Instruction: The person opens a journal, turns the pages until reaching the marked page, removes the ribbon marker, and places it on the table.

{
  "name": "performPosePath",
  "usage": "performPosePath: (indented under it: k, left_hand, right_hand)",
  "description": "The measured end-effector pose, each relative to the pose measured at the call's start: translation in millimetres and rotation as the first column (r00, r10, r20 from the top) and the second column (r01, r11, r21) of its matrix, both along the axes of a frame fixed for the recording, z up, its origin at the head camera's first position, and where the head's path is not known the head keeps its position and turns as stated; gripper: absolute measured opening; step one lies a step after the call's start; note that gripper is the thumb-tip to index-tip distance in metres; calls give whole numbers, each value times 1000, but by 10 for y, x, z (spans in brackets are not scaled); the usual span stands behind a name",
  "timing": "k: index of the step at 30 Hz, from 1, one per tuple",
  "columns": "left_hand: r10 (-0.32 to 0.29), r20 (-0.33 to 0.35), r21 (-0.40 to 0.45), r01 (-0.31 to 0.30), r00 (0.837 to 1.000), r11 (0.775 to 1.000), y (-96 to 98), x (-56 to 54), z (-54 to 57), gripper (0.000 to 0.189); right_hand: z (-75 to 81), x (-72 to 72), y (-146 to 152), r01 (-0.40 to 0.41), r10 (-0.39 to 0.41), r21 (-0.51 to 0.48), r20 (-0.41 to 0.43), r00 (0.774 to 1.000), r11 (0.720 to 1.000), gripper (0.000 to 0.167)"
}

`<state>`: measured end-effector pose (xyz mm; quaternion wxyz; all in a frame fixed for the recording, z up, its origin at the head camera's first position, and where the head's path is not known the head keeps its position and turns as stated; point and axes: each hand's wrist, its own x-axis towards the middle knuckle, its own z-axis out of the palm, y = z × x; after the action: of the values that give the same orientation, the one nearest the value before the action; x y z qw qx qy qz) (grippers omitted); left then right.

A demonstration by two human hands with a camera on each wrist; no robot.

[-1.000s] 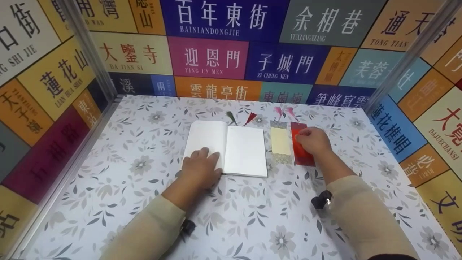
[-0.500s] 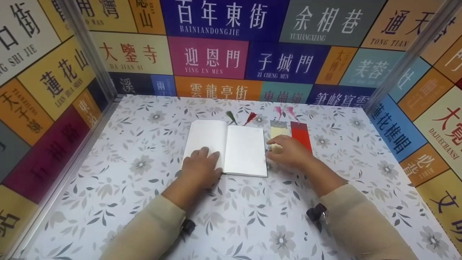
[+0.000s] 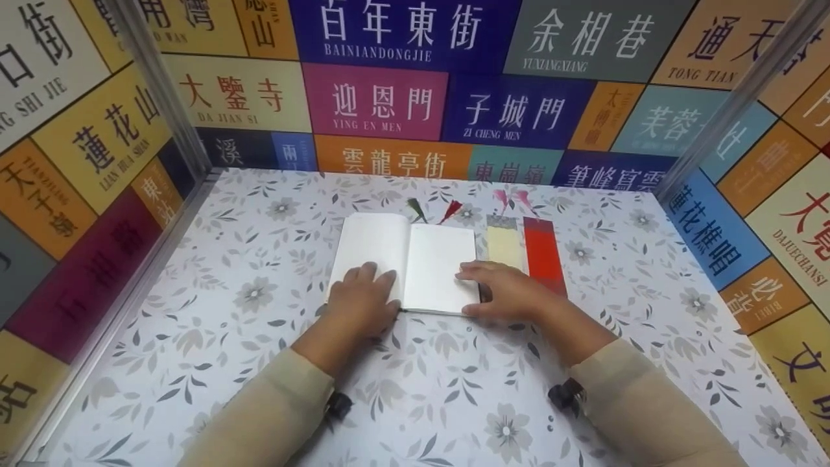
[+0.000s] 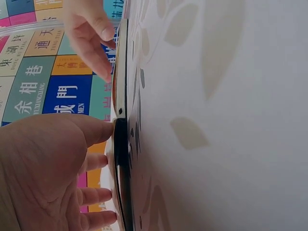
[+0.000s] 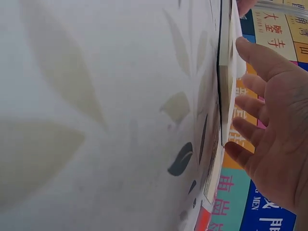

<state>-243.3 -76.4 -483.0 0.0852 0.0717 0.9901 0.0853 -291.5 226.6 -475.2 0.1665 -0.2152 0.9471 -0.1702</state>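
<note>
An open book [image 3: 438, 259] with blank white pages lies flat in the middle of the table. My left hand [image 3: 360, 295] rests on its left page, fingers extended. In the left wrist view, the left fingers [image 4: 96, 195] lie along the page and the thumb sits near the spine. My right hand [image 3: 512, 295] is at the right page's outer edge, fingers loosely spread and holding nothing. The right wrist view shows the right fingertips [image 5: 231, 151] close over the page block. Right of the book lie a cream bookmark [image 3: 502, 240] and a red bookmark [image 3: 543, 250], both partly hidden by the right hand.
Pink tassels [image 3: 499, 201] extend from the bookmarks' far ends. A green tassel [image 3: 415, 209] and a red tassel [image 3: 449, 211] stick out past the book's top. Printed panels [image 3: 382, 104] wall in the floral-patterned table [image 3: 415, 383] at the back and sides.
My right hand has moved left from the red bookmark, across the cream one, to the book's right edge; its fingers have spread. The left hand has stayed on the left page.
</note>
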Motion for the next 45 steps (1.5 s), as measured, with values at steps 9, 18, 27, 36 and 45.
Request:
performPosePath:
  k: [9,18,27,36,45]
  left_hand:
    - [-12,-6,-3,12,1000,1000,-9,5,13,65]
    - [-15,-14,16,15,1000,1000,-12,9,22,65]
    - [-12,-34,18,13,999,1000,-11,0,0,65]
    - [-17,-40,9,17,999,1000,-9,3,10,66]
    - [-33,-7,41,33,999,999,-25,3,5,76]
  right_hand:
    - [-14,62,-34,10,-11,22,19,1000,1000,75]
    - [26,27,-3,-45,44,-59,-10,999,997,42]
    - [92,42,-44,46,-44,-135,16,999,990,13]
    - [103,62,-58,59,-68,-255,-24,997,965,9]
    - [166,93,-134,45,-91,-379,-102,991,924,14]
